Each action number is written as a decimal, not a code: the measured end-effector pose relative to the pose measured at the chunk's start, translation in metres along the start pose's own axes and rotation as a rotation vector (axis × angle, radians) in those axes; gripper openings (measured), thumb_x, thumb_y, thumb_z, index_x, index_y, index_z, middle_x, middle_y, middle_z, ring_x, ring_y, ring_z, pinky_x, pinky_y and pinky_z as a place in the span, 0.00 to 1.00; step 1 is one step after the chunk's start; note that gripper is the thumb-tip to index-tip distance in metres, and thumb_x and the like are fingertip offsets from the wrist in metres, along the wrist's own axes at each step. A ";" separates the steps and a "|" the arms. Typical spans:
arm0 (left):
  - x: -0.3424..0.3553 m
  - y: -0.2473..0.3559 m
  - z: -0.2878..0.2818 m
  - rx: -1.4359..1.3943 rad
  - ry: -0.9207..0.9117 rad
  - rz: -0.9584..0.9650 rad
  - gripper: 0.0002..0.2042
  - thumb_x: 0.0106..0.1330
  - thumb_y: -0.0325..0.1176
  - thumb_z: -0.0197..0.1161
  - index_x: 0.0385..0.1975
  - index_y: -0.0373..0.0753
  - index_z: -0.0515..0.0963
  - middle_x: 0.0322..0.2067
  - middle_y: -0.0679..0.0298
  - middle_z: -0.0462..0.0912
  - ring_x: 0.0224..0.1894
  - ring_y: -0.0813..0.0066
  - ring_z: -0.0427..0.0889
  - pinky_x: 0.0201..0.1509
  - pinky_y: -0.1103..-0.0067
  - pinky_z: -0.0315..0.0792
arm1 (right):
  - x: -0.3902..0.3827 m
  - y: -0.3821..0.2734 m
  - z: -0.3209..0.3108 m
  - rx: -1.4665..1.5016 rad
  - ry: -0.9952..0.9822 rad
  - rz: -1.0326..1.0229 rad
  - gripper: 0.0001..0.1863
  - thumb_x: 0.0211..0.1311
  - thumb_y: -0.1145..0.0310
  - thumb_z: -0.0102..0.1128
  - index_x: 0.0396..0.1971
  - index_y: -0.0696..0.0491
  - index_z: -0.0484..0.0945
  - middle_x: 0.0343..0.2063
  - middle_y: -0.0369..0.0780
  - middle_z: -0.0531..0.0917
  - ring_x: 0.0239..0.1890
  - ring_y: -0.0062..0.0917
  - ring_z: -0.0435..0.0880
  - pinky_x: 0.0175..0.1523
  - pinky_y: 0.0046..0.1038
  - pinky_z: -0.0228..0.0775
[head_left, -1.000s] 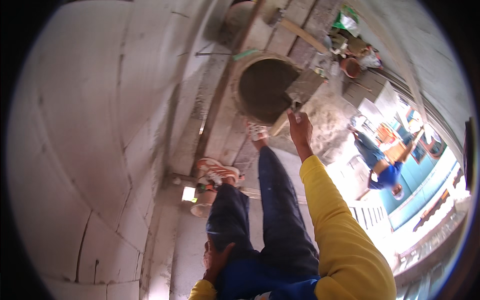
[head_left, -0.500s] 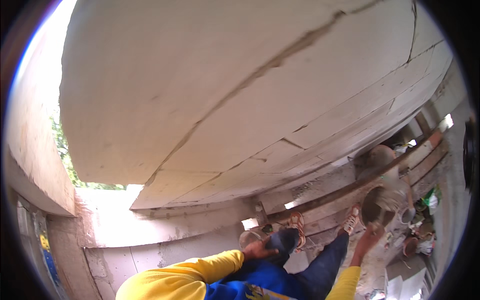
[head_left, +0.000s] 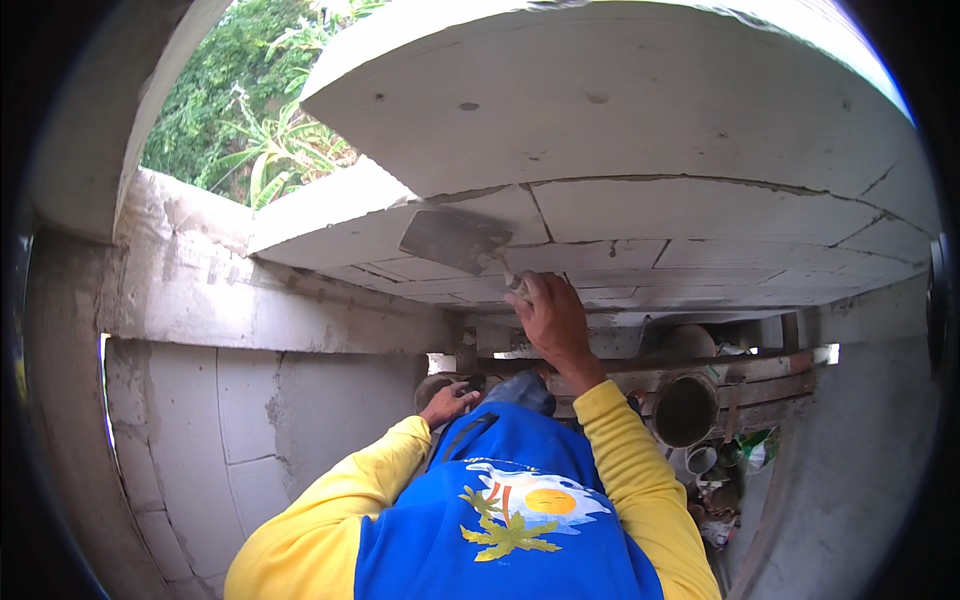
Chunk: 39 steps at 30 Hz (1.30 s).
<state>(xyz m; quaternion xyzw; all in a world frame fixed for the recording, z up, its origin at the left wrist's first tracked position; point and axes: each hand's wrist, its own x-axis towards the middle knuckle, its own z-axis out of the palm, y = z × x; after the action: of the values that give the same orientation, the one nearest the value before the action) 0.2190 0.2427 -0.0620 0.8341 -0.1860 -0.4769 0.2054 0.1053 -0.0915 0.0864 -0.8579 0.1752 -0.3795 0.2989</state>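
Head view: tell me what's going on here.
A person in a yellow-sleeved blue top grips a flat-bladed trowel by its handle in the right hand, holding it up in front of a pale block wall. Whether the blade touches the wall is hard to tell. The left hand is low, near the lap; what it touches is unclear. To the right, a round bucket sits by wooden planks.

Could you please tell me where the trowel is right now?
In the head view, the trowel is just above centre, in the right hand, before the block wall.
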 end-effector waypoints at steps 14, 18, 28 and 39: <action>-0.081 -0.059 0.137 -0.364 0.242 -0.223 0.35 0.70 0.50 0.69 0.65 0.25 0.74 0.56 0.45 0.85 0.56 0.59 0.86 0.61 0.71 0.77 | 0.003 0.056 -0.062 0.016 -0.042 0.014 0.22 0.69 0.59 0.68 0.54 0.56 0.75 0.42 0.47 0.82 0.43 0.46 0.82 0.48 0.45 0.74; -0.081 -0.085 0.176 -0.486 0.255 -0.175 0.33 0.70 0.48 0.69 0.65 0.25 0.74 0.55 0.45 0.86 0.57 0.61 0.86 0.61 0.71 0.77 | 0.001 0.098 -0.124 -0.002 -0.068 0.045 0.21 0.70 0.60 0.67 0.55 0.57 0.76 0.43 0.48 0.82 0.43 0.47 0.82 0.49 0.45 0.73; -0.088 -0.046 0.201 -0.488 0.229 -0.191 0.33 0.70 0.46 0.70 0.67 0.26 0.73 0.61 0.46 0.82 0.63 0.59 0.82 0.68 0.70 0.73 | -0.004 0.185 -0.284 -0.182 -0.059 0.116 0.20 0.71 0.61 0.66 0.55 0.58 0.77 0.44 0.48 0.85 0.43 0.45 0.83 0.53 0.43 0.72; -0.079 -0.040 0.171 -0.516 0.208 -0.098 0.34 0.72 0.46 0.69 0.66 0.23 0.72 0.61 0.45 0.81 0.62 0.60 0.81 0.67 0.71 0.73 | -0.049 0.286 -0.438 -0.181 0.219 0.427 0.20 0.75 0.58 0.63 0.56 0.58 0.79 0.37 0.45 0.86 0.39 0.31 0.84 0.47 0.35 0.75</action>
<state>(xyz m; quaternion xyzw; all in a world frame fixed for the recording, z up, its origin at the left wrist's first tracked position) 0.0367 0.2878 -0.1049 0.8068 0.0042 -0.4298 0.4054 -0.2785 -0.4488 0.1084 -0.7784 0.4173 -0.3811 0.2734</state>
